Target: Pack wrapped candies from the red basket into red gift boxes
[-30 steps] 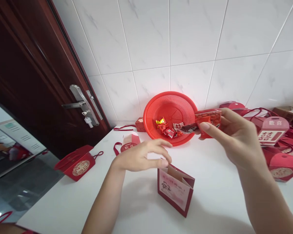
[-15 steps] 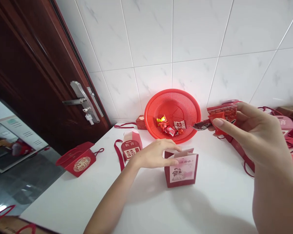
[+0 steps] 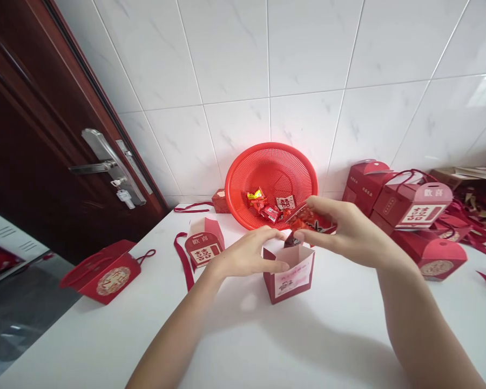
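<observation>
An open-topped red paper candy box [image 3: 294,281] with a pale pink printed front stands upright on the table. My left hand [image 3: 247,254] grips its left side near the rim, thumb at the front and fingers behind. Over the box's mouth, my right hand [image 3: 344,229] pinches several wrapped candies [image 3: 303,219]. A dark-wrapped one hangs lowest, at the opening. Just behind is a red plastic basket [image 3: 235,181] with several wrapped candies [image 3: 269,208] at its bottom. The inside of the box is mostly hidden.
A box with a ribbon [image 3: 204,246] lies left of my left hand, and a red handled box [image 3: 115,275] stands near the table's left edge. Several red boxes [image 3: 417,208] are stacked at right, beside loose red ribbons [image 3: 470,232]. A tiled wall and a door border the table.
My right hand has moved left and down with the candies, from beside the basket to above the box. The left hand keeps its place at the box, whose mouth is now wider. The view has shifted right.
</observation>
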{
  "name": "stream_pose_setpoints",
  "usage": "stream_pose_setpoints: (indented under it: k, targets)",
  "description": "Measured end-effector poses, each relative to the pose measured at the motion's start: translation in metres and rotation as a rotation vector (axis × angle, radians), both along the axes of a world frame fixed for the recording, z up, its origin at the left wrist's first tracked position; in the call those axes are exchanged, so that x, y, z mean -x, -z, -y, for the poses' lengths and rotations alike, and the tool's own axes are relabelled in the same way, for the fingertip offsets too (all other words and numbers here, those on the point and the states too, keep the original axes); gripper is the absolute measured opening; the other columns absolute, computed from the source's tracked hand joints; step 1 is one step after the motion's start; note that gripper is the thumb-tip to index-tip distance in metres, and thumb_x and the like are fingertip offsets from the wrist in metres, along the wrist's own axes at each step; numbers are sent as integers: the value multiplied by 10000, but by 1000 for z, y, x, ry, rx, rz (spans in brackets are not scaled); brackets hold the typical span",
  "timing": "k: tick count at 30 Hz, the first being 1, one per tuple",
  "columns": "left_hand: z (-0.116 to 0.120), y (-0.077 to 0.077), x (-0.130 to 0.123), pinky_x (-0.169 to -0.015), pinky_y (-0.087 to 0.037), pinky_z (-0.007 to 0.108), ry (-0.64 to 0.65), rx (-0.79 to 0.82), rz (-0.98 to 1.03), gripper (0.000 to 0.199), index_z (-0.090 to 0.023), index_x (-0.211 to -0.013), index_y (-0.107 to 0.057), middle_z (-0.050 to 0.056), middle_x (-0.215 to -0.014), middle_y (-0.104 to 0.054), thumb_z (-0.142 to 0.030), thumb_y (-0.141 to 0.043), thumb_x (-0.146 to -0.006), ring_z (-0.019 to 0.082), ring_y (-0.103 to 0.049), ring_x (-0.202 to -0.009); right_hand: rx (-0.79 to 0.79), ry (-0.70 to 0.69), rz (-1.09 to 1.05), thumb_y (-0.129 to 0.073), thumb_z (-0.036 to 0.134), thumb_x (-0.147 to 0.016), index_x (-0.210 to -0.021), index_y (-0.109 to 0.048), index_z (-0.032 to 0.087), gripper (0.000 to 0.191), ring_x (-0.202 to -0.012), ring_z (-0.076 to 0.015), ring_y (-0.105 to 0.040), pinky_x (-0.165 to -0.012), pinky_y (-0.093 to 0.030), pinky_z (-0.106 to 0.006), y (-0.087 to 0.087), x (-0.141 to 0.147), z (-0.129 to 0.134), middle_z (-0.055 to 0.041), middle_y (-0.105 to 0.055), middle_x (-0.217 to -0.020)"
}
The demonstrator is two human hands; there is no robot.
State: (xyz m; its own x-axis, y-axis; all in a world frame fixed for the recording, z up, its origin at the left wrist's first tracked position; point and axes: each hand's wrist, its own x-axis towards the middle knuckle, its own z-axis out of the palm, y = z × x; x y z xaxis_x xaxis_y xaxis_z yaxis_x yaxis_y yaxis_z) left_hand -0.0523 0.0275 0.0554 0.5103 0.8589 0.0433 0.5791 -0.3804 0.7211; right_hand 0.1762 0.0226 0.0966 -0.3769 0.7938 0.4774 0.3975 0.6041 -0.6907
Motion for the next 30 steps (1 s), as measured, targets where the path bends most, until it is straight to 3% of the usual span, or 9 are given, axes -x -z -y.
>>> stream_pose_setpoints:
  k: [3,9,15,19,22,25,30]
  targets:
    - [0,-2,-2,-874,-510,332,-4,37,-19,528,-281,-1239,-647,51,-1285,-621,-430,-767,-747,275,-616,-1118,8,-104,182,-662,350,-857,-821,-612,225,139,-579,-109,-464,-502,-340,-242,3,5,-2,30,-577,-712]
    - [-1,0,-1,-872,-515,347,-1,18,-51,565,-277,-1255,-634,62,-1309,-610,-451,-772,-735,304,-590,-1170,4,-91,173,-676,379,-841,-829,-602,221,175,-591,-111,-442,-513,-329,-245,5,7,-7,27,-557,-721]
    - [0,1,-3,-979,-491,381,187,7,64,689,-308,-1339,-587,47,-1316,-634,-411,-825,-700,298,-583,-1218,104,-155,215,-767,351,-745,-783,-607,218,212,-573,-108,-435,-498,-283,-249,8,6,-11,48,-542,-657]
    - [0,0,-6,-1068,-434,429,283,18,93,749,-307,-1397,-534,63,-1408,-575,-385,-826,-712,312,-507,-1321,130,-215,305,-783,420,-740,-829,-600,218,287,-558,-105,-426,-493,-293,-237,6,5,-9,56,-528,-638]
    - [2,-2,-7,-1079,-422,465,309,17,29,815,-307,-1412,-513,66,-1445,-542,-423,-848,-678,337,-486,-1339,137,-259,284,-704,448,-831,-927,-567,208,293,-610,-117,-470,-521,-330,-233,1,3,-6,34,-566,-700]
    - [6,-6,-10,-1070,-431,450,361,-21,-3,842,-327,-1440,-481,46,-1466,-526,-440,-841,-687,331,-510,-1314,126,-359,212,-669,409,-878,-908,-526,198,257,-634,-110,-462,-534,-346,-225,-4,-1,-1,28,-554,-729]
    - [14,-9,-12,-979,-487,385,428,-78,-84,698,-350,-1354,-565,4,-1338,-624,-398,-825,-708,289,-610,-1164,128,-501,143,-614,303,-933,-881,-514,189,161,-637,-97,-434,-536,-367,-216,-9,-7,8,30,-527,-741]
